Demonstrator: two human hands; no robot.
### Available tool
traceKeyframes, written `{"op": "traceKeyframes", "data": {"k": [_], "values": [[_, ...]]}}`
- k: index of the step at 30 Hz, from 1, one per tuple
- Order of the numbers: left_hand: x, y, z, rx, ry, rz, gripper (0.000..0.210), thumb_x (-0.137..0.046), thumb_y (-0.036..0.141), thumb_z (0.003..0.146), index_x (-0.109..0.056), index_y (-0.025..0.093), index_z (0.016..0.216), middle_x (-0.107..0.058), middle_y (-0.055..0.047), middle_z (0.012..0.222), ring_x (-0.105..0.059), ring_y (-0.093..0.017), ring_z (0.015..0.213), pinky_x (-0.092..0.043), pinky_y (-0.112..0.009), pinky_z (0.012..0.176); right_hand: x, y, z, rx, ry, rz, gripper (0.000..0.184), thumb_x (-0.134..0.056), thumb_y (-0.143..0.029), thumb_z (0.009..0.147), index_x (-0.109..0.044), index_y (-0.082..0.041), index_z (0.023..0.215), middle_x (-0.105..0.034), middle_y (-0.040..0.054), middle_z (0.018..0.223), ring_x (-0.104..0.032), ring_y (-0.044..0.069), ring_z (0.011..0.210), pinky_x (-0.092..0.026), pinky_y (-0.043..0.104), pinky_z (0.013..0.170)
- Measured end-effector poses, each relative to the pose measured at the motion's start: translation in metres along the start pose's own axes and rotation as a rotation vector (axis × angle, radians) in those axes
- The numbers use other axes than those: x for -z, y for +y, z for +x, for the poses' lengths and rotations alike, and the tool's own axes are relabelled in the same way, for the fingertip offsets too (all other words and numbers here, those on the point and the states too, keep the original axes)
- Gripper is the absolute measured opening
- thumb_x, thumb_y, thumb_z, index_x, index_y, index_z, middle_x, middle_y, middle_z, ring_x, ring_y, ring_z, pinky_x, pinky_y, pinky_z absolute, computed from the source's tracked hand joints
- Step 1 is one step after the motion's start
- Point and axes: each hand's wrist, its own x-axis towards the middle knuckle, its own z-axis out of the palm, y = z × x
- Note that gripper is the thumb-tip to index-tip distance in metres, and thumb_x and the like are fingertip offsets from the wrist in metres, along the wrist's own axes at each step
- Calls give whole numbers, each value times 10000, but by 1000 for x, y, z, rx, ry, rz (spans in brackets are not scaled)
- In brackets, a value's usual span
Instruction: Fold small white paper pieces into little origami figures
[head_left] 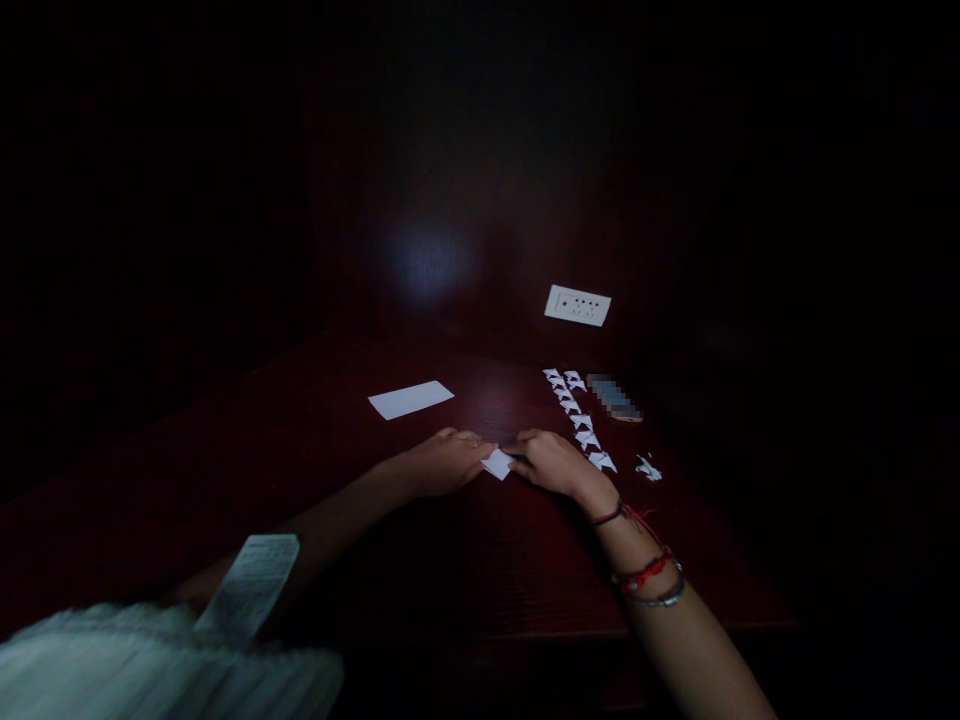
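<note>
A small piece of folded white paper (498, 464) lies on the dark red table between my two hands. My left hand (448, 464) grips its left edge, fingers pressed together with the thumb near the paper. From the other side my right hand (551, 462) pinches the paper's right edge between thumb and bent fingers. Some fingertips are hard to make out in the dim light. A flat white paper strip (411, 400) rests beyond my left hand. Past my right hand runs a column of several small folded paper pieces (583, 422) with pointed corners.
A blurred-out phone (616, 399) lies right of the folded pieces, with small white scraps (649, 468) nearer me. A white socket plate (577, 306) is on the dark panel behind the table (315, 430). A pale striped cloth (165, 670) fills the lower left corner.
</note>
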Motion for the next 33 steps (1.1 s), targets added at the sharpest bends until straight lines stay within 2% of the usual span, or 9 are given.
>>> {"op": "traceKeyframes", "data": {"k": [4, 8, 14, 17, 21, 26, 29, 33], "values": [[1, 1, -1, 6, -15, 4, 328, -311, 267, 818, -349, 211, 1138, -464, -64, 1103, -391, -189, 1007, -244, -309, 828, 1, -2, 1, 69, -15, -68, 266, -388, -300, 768, -556, -217, 958, -547, 51, 853, -526, 140, 765, -370, 223, 657], [3, 2, -1, 1, -3, 6, 298, -318, 247, 812, -387, 201, 1098, -491, -63, 1061, -414, -187, 975, -262, -307, 811, 3, -9, 3, -3, -48, -99, 274, -385, -300, 764, -555, -195, 953, -541, 63, 879, -524, 154, 786, -369, 227, 650], [5, 5, -1, 20, 5, 76, 316, -299, 243, 816, -355, 204, 1125, -511, -62, 1030, -435, -190, 938, -280, -328, 789, 19, -15, -1, -128, -218, -147, 277, -399, -271, 758, -552, -173, 967, -546, 77, 944, -498, 156, 895, -353, 217, 732], [6, 6, -2, 17, 9, 77, 316, -289, 245, 819, -353, 210, 1126, -519, -56, 1018, -438, -189, 931, -281, -335, 787, 24, -14, -3, -142, -245, -139, 264, -421, -248, 744, -564, -189, 959, -559, 66, 943, -496, 157, 908, -352, 213, 737], [5, 5, -1, 33, 43, 20, 289, -282, 268, 823, -382, 220, 1090, -524, -41, 992, -442, -189, 914, -289, -331, 774, 20, -9, -2, -152, -197, -53, 246, -427, -237, 745, -585, -202, 931, -574, 53, 929, -507, 143, 890, -350, 198, 736], [2, 5, 1, 104, 97, -113, 211, -316, 300, 807, -463, 223, 937, -535, -16, 883, -449, -178, 867, -310, -300, 738, 0, 3, 5, -119, -15, 117, 255, -477, -266, 717, -576, -187, 938, -588, 52, 898, -522, 135, 844, -362, 203, 720], [0, 5, 1, 154, 117, -208, 208, -393, 311, 762, -447, 236, 948, -521, -6, 885, -444, -176, 862, -321, -286, 724, -11, 10, 9, -99, 25, 213, 189, -500, -231, 702, -606, -178, 849, -605, 46, 821, -538, 119, 770, -371, 201, 689], [-3, 4, 2, 169, 135, -268, 226, -398, 320, 753, -443, 251, 963, -511, -1, 913, -429, -181, 884, -309, -302, 753, -20, 13, 15, -123, 81, 310, 124, -535, -189, 665, -613, -158, 756, -608, 35, 733, -536, 101, 671, -374, 195, 630]]}}
